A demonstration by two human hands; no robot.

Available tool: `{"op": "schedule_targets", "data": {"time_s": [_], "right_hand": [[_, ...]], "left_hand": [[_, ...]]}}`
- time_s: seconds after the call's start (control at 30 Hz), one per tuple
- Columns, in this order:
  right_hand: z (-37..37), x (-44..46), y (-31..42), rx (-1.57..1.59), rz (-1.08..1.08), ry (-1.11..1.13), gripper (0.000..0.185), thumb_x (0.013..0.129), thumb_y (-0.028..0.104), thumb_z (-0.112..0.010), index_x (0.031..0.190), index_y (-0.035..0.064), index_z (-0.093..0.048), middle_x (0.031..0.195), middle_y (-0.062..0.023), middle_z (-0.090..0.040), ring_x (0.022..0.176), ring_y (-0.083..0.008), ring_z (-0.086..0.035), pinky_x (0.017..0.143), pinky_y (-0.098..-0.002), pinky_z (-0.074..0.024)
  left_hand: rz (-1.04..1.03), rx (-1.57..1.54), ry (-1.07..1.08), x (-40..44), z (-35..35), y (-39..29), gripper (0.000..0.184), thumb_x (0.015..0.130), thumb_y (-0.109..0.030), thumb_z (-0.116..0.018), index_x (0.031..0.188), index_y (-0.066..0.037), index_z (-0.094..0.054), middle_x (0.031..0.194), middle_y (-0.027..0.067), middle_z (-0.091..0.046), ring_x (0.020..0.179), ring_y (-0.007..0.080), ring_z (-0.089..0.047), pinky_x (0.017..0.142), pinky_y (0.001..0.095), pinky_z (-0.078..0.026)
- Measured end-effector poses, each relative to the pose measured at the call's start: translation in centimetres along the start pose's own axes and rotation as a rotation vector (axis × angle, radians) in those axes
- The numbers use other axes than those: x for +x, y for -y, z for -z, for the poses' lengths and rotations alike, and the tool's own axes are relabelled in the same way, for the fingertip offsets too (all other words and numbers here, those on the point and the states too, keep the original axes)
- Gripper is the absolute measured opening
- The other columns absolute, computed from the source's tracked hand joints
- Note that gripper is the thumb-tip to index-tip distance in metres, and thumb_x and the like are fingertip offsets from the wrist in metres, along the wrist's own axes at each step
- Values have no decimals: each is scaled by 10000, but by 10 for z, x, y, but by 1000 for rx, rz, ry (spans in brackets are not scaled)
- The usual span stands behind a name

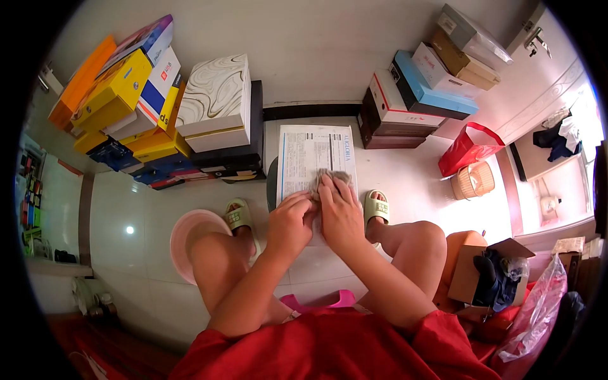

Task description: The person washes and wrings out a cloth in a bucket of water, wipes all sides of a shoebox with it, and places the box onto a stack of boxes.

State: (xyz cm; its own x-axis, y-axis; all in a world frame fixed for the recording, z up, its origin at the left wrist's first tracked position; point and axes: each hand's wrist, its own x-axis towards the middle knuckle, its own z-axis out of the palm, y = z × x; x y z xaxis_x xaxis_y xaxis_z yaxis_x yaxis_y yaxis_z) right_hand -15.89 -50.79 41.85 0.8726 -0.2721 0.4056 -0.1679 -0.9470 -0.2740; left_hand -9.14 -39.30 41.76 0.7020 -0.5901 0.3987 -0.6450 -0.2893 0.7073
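A white box (297, 155) with printed text panels and blue lettering lies between my knees. A crumpled grey-brown cloth (342, 177) is on its top, toward the right side. My right hand (342, 215) presses over the cloth, its fingers bent around it. My left hand (290, 221) is closed at the box's near left part, right beside the cloth; its fingertips are partly hidden, so whether it grips the box or a cloth edge is unclear. The box's near end is covered by my hands, and a dark round surface (272, 183) shows past its left edge.
Shoe boxes (212, 95) are stacked at the left wall, more boxes (411, 95) at the right. A pink basin (183, 237) stands by my left leg. A red bag (468, 149), a wicker basket (475, 182) and an open carton (467, 272) are on the right.
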Motion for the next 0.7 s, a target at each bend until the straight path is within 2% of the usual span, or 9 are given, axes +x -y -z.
{"op": "schedule_targets", "data": {"time_s": [0.23,0.3,0.4,0.53,0.7], "right_hand": [[-5,28,-11,-29,19,76,362,733,121,-650,1062,6,-550,1271,-125,-576,1218,-290,-474,1067,-413,-342],[2,9,-8,73,38,96,373,762,34,-603,1127,12,-529,1276,-109,-574,1206,-294,-485,1061,-424,-352],[11,-15,0,135,5,125,408,783,26,-581,1188,24,-533,1281,-103,-572,1203,-288,-487,1056,-432,-358],[19,-16,12,75,3,106,480,828,100,-554,1300,26,-498,1301,-119,-552,1201,-287,-485,1074,-447,-349],[-5,13,0,27,40,47,491,810,107,-577,1286,14,-503,1311,-123,-546,1213,-290,-476,1082,-435,-339]], "left_hand": [[12,-7,19,0,1,0,141,653,75,-706,756,-2,-647,985,145,-695,1012,305,-651,840,389,-524],[14,-13,12,1,1,2,143,649,73,-710,752,-2,-644,983,148,-694,1010,306,-651,839,390,-523],[26,-45,-2,1,0,4,150,640,66,-715,747,-2,-635,979,153,-692,999,312,-651,835,388,-523],[10,-30,-14,2,5,0,159,628,65,-718,733,-3,-620,973,160,-688,985,317,-652,826,388,-523],[28,-3,-12,1,5,5,165,620,68,-720,724,0,-612,961,149,-692,980,311,-654,811,386,-523]]}}
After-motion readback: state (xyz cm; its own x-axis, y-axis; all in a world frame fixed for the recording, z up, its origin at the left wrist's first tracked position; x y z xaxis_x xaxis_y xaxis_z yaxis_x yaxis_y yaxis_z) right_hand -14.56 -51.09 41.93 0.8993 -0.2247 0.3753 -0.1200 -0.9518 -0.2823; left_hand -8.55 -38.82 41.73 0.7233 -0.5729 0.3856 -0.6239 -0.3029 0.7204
